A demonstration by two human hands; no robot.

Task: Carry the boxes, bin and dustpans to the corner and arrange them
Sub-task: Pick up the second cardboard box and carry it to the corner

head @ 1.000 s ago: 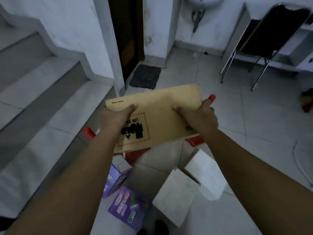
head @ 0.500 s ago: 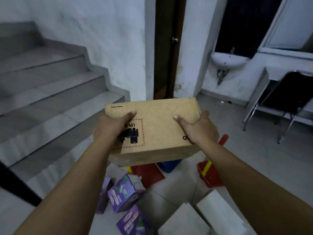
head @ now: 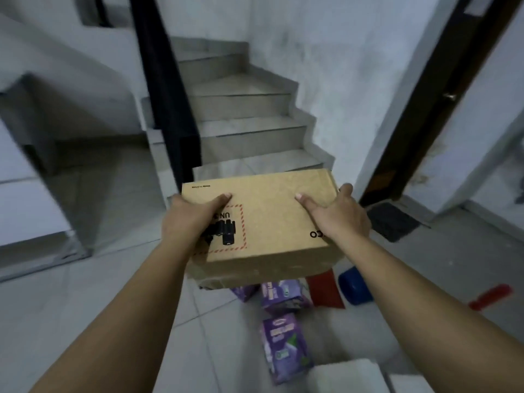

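I hold a brown cardboard box (head: pixel 272 222) with a red dashed battery label in front of me, above the floor. My left hand (head: pixel 192 219) grips its left side and my right hand (head: pixel 337 214) grips its right side, thumbs on top. Below the box on the floor lie several purple boxes (head: pixel 283 353), a red dustpan (head: pixel 326 289), a blue bin (head: pixel 353 285) on its side and a red handle (head: pixel 490 296). White boxes (head: pixel 348 375) sit at the bottom edge.
A grey staircase (head: pixel 241 120) rises straight ahead with a dark railing post (head: pixel 167 89) on its left. A dark door frame (head: pixel 425 103) and a black doormat (head: pixel 392 221) are at the right. Tiled floor (head: pixel 85 293) spreads to the left.
My view has swung left, so the stairs now stand ahead and the door sits at the right. The box stays held in both hands; the sink and chair have left the view.
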